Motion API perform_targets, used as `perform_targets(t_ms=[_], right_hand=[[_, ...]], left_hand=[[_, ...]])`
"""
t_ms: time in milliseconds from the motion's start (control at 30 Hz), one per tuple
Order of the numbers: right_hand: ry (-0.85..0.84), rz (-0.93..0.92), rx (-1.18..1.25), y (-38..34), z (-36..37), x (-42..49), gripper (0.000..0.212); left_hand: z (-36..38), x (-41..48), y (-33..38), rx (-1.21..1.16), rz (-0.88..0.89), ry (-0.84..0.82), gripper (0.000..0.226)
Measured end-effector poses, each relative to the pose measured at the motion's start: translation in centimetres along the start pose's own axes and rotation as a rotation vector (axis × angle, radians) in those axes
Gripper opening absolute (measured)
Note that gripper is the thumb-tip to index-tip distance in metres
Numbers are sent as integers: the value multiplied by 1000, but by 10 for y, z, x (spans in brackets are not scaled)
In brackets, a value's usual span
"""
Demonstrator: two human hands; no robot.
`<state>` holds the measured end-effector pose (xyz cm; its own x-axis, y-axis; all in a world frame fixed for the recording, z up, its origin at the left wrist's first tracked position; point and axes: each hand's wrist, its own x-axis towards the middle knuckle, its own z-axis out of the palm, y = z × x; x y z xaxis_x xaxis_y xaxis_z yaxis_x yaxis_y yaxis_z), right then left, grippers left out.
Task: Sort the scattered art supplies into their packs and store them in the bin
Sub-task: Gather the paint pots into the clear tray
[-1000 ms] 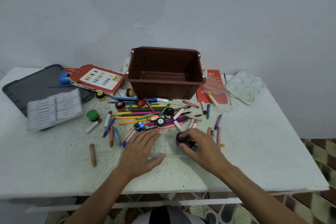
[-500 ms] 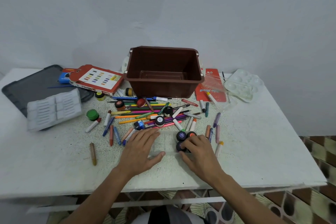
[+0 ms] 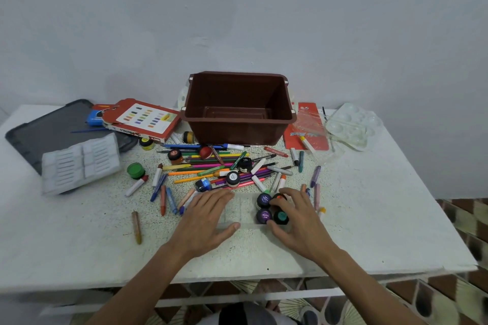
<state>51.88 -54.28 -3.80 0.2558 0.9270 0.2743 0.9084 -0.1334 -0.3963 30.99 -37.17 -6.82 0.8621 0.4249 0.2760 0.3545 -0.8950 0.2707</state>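
Note:
A clear plastic tray [image 3: 245,208] lies at the table's near middle. My left hand [image 3: 206,219] spans its left part, fingers flat on top and thumb at the front edge. Two purple-lidded paint pots [image 3: 264,199] stand in its right end, with a teal-lidded pot [image 3: 281,216] and an orange-lidded pot [image 3: 277,196] beside them. My right hand [image 3: 298,221] curls round this cluster, fingertips on the orange-lidded pot. Behind the tray spreads a pile of pencils, crayons and pots [image 3: 211,166]. The brown bin [image 3: 237,120] stands empty at the back.
A pastel box [image 3: 142,119], a white insert tray [image 3: 79,163] and a grey lid [image 3: 47,129] are at the left. A red pack [image 3: 309,126] and a clear palette [image 3: 351,124] lie right of the bin. A green pot [image 3: 135,170] and a brown crayon [image 3: 136,227] lie apart.
My right hand has set pots into the tray's right end and drawn back a little, so more pots show there now. My left hand has stayed on the tray.

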Motion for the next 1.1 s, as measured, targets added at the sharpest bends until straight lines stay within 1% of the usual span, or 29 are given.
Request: perform_targets(t_ms=[100,267,333,367,533,667,767,867,933,1033,1100], right_hand=[[-36,2,21,4,0,-1,44],[-39,-1,72,6,3,-2,46],[-41,-4,87,7,3,-2,47],[-44,-4,93,8,3,-2,48],[-57,11,121,11,7,-6,51],[-49,30,131,11,8,-6,51],[-60,33,124,11,7,-5,53],[-67,38,124,13,7,-4,56],[-64,40,127,13,8,-4,57],[-55,50,141,11,8,-4,58],[-53,49,143,10,8,-4,58]], left_hand=[[-3,5,0,0,-14,41,61],[-10,35,-3,18,9,145,46],[-11,49,-5,46,22,155,37],[-12,56,-5,60,22,143,36],[-13,78,-5,103,-37,-28,42],[-14,86,-6,77,-66,-73,39],[-16,85,-6,43,-60,-47,38],[-23,79,-4,-18,-1,103,36],[-29,72,0,-87,43,180,38],[-36,62,9,-180,62,136,46],[-32,56,14,-208,63,92,46]])
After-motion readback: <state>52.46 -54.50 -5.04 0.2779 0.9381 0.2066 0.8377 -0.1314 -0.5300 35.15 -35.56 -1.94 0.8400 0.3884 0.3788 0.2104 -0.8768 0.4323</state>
